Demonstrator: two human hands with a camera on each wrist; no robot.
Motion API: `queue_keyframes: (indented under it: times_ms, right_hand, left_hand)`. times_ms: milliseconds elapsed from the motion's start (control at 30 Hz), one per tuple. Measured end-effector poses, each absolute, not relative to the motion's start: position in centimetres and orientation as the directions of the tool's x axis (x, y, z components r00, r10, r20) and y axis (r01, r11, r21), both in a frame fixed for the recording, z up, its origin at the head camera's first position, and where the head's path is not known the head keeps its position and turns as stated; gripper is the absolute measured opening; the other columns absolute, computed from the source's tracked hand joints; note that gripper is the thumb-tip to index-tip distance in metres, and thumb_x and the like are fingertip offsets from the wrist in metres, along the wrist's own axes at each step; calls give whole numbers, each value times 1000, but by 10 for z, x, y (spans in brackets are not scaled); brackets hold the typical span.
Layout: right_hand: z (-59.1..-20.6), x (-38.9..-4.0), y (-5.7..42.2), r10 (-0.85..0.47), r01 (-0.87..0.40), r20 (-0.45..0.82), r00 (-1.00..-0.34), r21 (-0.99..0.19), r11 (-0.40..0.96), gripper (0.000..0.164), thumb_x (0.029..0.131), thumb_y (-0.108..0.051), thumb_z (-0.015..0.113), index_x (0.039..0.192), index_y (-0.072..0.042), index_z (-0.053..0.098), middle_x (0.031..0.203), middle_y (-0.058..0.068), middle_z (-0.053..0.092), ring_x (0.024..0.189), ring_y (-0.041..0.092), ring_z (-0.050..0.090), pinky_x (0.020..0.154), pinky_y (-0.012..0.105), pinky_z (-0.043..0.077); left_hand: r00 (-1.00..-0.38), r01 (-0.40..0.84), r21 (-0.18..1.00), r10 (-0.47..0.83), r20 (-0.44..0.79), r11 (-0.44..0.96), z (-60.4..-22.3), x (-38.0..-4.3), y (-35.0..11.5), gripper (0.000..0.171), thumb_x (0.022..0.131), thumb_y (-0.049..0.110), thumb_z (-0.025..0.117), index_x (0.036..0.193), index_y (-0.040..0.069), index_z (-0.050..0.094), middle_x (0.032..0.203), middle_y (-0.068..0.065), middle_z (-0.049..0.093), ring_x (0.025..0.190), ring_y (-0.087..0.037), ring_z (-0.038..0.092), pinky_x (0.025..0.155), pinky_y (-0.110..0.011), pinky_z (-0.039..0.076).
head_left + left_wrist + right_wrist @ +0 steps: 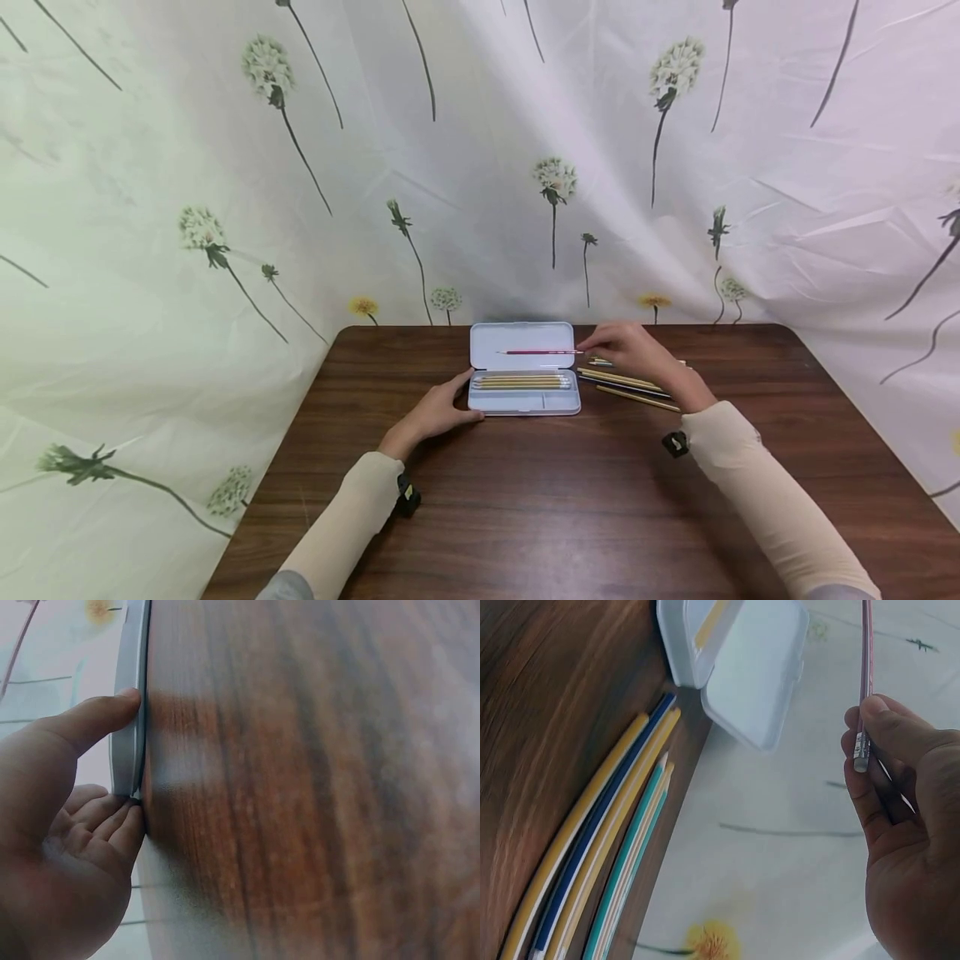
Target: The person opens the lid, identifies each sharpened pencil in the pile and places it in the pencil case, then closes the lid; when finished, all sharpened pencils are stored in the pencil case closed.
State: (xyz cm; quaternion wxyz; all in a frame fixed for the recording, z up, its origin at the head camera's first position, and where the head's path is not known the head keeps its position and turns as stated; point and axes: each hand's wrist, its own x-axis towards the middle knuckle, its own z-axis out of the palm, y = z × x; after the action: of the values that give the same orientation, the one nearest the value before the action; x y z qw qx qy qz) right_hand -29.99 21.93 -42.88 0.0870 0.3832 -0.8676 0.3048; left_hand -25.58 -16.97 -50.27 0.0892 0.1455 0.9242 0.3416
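Note:
A pale blue pencil case [501,402] lies with its lid [522,335] raised at the back. Several yellow pencils [521,382] rest side by side in its rear compartment. My left hand [435,412] holds the case at its left end; in the left wrist view the thumb presses the front wall [127,757] and the fingers bend around the corner. Over the case, a red pencil [528,352] is held level by my right hand [628,348]. The right wrist view shows thumb and fingers pinching this pencil [866,660] near its eraser end, its point toward the left.
Several loose pencils [592,832], yellow, dark blue and teal, lie on the table right of the case, partly below my right hand. The brown wooden table [517,500] ends at the back against a white dandelion-print cloth [480,167].

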Motion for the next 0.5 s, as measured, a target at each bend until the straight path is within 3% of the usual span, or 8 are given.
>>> queue_keyframes:
  times_ms: [333,500]
  right_hand:
    - [-439,-302,194,-642,-740,383,-665,-459,493,15,95,0,78,106,-8,86,98,4,78,86,13,68,72,29,56]
    - [-452,-307,185,-642,-718,350,-683,-483,501,17,95,0,78,107,-9,86,104,3,79,90,13,69,75,30,57]
  left_hand:
    - [-942,208,664,329,-61,718,-505,-256,-169,91,96,34,82,170,13,31,170,-15,42,157,-35,41,125,-54,39]
    - [-942,216,657,332,-55,722,-506,-258,-170,92,96,34,82,169,12,32,170,-16,42,157,-35,41,125,-54,38]
